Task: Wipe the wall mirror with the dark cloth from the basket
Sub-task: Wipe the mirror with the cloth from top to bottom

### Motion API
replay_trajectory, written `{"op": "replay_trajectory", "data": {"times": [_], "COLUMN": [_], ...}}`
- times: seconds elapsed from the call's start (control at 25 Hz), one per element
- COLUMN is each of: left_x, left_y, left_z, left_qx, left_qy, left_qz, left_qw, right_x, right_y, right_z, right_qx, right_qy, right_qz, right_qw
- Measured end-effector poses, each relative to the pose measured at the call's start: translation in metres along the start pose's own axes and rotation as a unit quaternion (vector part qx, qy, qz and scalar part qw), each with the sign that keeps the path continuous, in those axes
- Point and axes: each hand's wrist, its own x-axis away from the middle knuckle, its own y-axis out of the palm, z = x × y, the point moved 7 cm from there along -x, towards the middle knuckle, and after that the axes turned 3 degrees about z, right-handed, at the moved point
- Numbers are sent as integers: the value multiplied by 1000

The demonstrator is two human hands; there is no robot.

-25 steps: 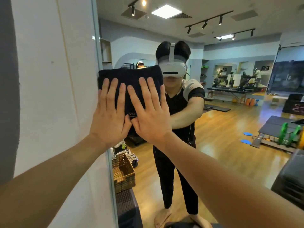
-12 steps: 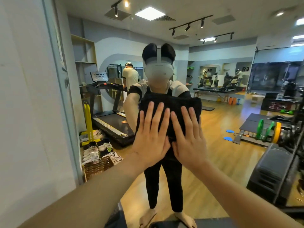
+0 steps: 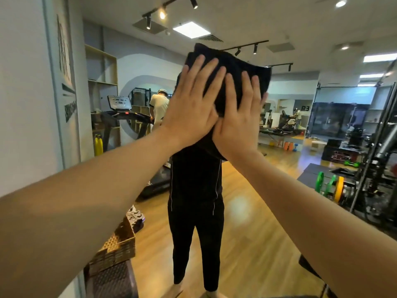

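Note:
The dark cloth (image 3: 233, 67) is pressed flat against the wall mirror (image 3: 268, 211), high up and near the middle of the view. My left hand (image 3: 193, 108) and my right hand (image 3: 240, 119) lie side by side on the cloth, palms flat, fingers spread and pointing up. The cloth's top edge and right corner stick out above my fingers; its lower part is hidden under my palms. The mirror reflects a person in black clothes standing behind the cloth. The woven basket (image 3: 120, 244) sits low at the left by the mirror's frame.
The mirror's grey left frame (image 3: 55, 87) meets a white wall (image 3: 21, 82). A dark perforated surface (image 3: 111, 280) lies below the basket. The mirror reflects a gym: a treadmill (image 3: 129, 117), another person, weight plates (image 3: 330, 186) and a wooden floor.
Both hands slid the cloth across the mirror from its left edge toward the right, then upward; it now sits higher on the glass, covering the reflected head.

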Motion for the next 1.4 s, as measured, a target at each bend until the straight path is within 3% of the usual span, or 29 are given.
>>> {"op": "replay_trajectory", "data": {"times": [0.12,0.24,0.44,0.68,0.88,1.2,1.4], "left_x": [49,125,218,239,164,-60,-100], "left_y": [-11,0,40,89,106,91,98], "left_z": [-48,-52,24,142,212,257,297], "left_qx": [5,1,19,40,58,83,76], "left_qy": [-43,-67,-65,-70,-41,-58,-77], "left_qz": [13,2,-11,-60,-53,46,53], "left_qw": [999,998,998,995,996,994,993], "right_x": [14,80,196,258,220,23,-1], "right_y": [22,35,23,-21,-62,-120,-144], "right_z": [-55,-76,-39,62,146,269,307], "right_qx": [-26,-58,-43,8,24,72,78], "right_qy": [-51,-77,-127,-182,-162,-179,-149], "right_qz": [-11,-44,-88,-129,-119,-59,-61], "right_qw": [998,994,987,975,979,979,984]}}
